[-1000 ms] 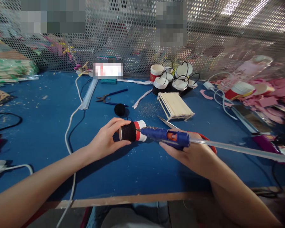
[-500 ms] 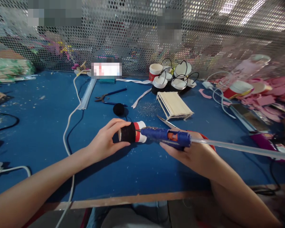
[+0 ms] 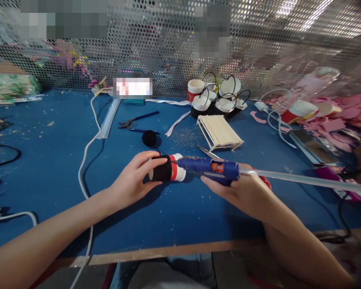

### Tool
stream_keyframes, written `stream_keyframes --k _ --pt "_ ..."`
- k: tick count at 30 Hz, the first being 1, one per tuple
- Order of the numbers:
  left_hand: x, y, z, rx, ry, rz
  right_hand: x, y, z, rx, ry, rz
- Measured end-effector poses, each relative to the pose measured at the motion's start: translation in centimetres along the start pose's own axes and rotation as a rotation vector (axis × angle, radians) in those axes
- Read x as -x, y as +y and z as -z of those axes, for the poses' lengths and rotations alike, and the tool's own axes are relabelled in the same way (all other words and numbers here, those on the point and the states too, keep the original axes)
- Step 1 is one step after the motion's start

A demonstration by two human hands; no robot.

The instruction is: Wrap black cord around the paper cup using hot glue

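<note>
A small paper cup [image 3: 178, 171] lies on its side on the blue table, its left part wrapped in black yarn and its right part red and white. My left hand [image 3: 138, 172] grips the wrapped part between thumb and fingers. In my right hand [image 3: 240, 186] is a blue glue gun [image 3: 209, 168] with a long clear glue stick out of its back. The gun's nozzle is at the edge of the yarn, over the red band. Behind the cup sits a ball of black yarn [image 3: 149, 138], a strand leading to the cup. Scissors [image 3: 207, 151] lie partly under my right hand.
Pliers [image 3: 141, 119] and a stick-built rack [image 3: 221, 131] lie beyond my hands. Cups with black handles [image 3: 216, 98] stand by the perforated metal screen. A white cable [image 3: 83, 164] crosses at left. Pink pieces [image 3: 333, 124] and a phone [image 3: 313, 147] are at right.
The glue gun's nozzle has risen slightly along the yarn's edge. My left index finger reaches further right over the cup. The whole view has shifted a little.
</note>
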State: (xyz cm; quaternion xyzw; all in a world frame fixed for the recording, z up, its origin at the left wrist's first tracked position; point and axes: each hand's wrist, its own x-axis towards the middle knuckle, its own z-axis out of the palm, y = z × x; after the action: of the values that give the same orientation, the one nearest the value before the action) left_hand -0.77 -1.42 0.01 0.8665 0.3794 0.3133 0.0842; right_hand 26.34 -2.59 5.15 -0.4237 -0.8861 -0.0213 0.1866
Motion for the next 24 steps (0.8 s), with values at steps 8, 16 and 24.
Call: stream_keyframes --k 8,16,24 --pt "-0.1 0.2 -0.1 -0.05 0.001 -0.08 -0.1 0.9 -0.3 0.436 0.034 0.36" --pt "-0.1 0.0 0.0 0.007 -0.032 -0.026 0.1 0.9 -0.5 0.455 0.021 0.385" --pt "-0.5 -0.1 0.5 0.293 -0.051 0.171 -0.9 -1.2 1.2 -0.064 -0.069 -0.064"
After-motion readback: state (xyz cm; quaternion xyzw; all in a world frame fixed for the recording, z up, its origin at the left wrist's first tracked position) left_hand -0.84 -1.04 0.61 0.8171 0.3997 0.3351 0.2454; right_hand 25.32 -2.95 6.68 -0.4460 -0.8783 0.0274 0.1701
